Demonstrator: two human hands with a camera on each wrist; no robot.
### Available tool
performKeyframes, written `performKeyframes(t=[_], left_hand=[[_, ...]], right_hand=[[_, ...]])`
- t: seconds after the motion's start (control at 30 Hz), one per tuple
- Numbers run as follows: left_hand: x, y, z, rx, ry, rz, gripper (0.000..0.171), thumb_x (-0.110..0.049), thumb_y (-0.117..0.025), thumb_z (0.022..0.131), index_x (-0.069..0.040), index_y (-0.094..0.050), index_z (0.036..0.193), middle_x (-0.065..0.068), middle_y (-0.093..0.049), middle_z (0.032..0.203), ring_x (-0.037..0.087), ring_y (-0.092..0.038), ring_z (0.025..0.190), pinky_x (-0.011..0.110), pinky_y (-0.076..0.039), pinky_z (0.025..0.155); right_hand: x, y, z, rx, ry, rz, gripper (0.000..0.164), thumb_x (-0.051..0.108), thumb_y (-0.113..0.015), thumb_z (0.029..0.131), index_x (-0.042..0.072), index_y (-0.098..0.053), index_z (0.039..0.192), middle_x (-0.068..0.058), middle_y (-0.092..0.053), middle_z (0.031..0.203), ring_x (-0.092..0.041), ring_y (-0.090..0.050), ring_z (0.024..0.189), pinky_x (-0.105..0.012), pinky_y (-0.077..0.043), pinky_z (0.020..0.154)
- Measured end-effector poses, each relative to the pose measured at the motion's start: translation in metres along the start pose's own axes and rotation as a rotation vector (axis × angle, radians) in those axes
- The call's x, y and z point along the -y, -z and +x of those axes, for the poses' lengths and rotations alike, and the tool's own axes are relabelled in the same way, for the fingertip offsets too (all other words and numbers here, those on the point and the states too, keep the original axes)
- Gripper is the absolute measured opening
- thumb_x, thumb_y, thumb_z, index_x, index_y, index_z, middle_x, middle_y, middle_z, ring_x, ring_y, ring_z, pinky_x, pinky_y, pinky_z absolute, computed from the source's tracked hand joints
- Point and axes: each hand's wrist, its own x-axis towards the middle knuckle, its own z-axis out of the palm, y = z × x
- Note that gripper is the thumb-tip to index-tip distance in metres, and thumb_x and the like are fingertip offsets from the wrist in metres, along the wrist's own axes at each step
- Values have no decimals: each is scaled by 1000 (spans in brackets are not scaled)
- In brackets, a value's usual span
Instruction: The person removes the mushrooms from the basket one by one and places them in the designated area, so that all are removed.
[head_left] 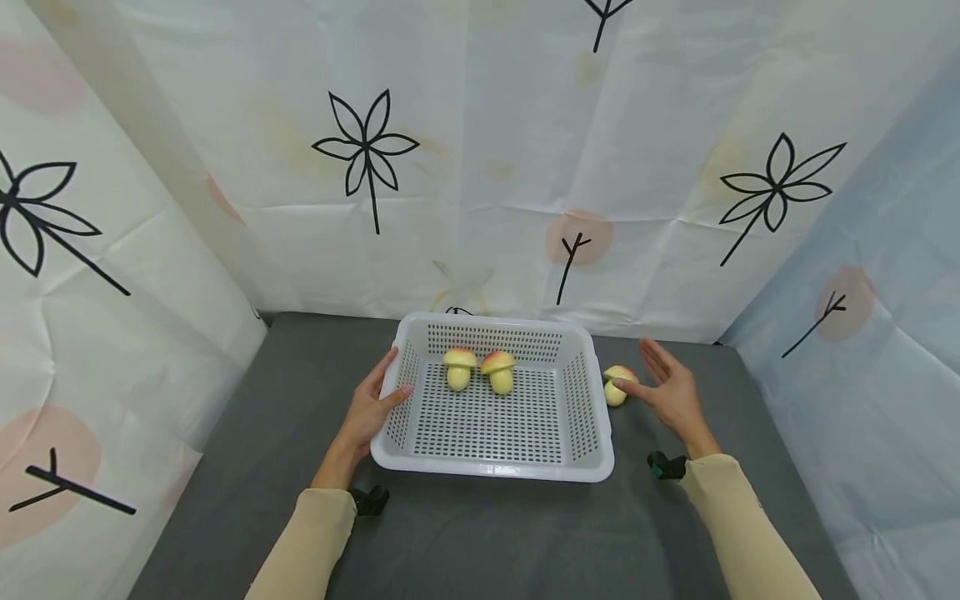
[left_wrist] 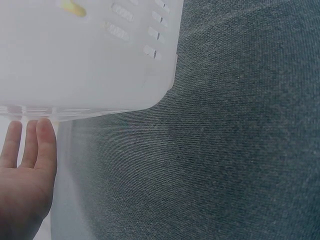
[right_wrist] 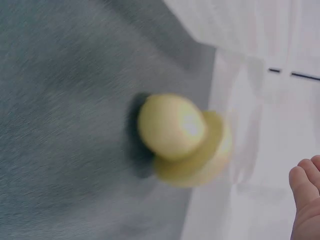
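Note:
A white perforated plastic basket (head_left: 487, 473) holds two toy mushrooms, one mushroom (head_left: 459, 368) left of the other mushroom (head_left: 498, 372), both with yellow-red caps and pale stems. My left hand (head_left: 367, 408) grips the basket's left side, thumb over the rim and fingers along the outside. In the left wrist view, fingertips (left_wrist: 46, 131) meet the basket's edge. Just right of the basket, a third mushroom (right_wrist: 172, 127) lies on the grey table. Beside it is my right hand (head_left: 671, 400), fingers extended and thumb apart, the thumb overlapping that mushroom in the head view.
The grey cloth-covered table (head_left: 480, 542) runs back to a white patterned curtain (head_left: 480, 167). Similar curtains hang along the left and right sides. A dark wrist device (head_left: 369, 500) sits at the left cuff, and another wrist device (head_left: 666, 465) at the right.

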Motion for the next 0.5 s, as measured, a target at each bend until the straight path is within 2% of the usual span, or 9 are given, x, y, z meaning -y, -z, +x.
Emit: performKeyframes(t=[0.3, 0.5], left_hand=[[0, 0, -1, 0, 7, -18, 79, -3, -62, 100, -30, -24, 163, 9, -33, 163, 46, -48, 134, 65, -45, 99], [-1, 0, -1, -3, 17, -5, 78, -4, -62, 100, -31, -24, 163, 10, -33, 162, 46, -49, 133, 64, -47, 98]], right_hand=[[32, -11, 5, 59, 86, 22, 95, 6, -85, 83, 2, -29, 159, -18, -31, 162, -39, -29, 148, -56, -31, 113], [44, -28, 10, 107, 109, 23, 94, 10, -85, 83, 4, -31, 159, -15, -30, 163, -37, -28, 149, -57, -30, 114]])
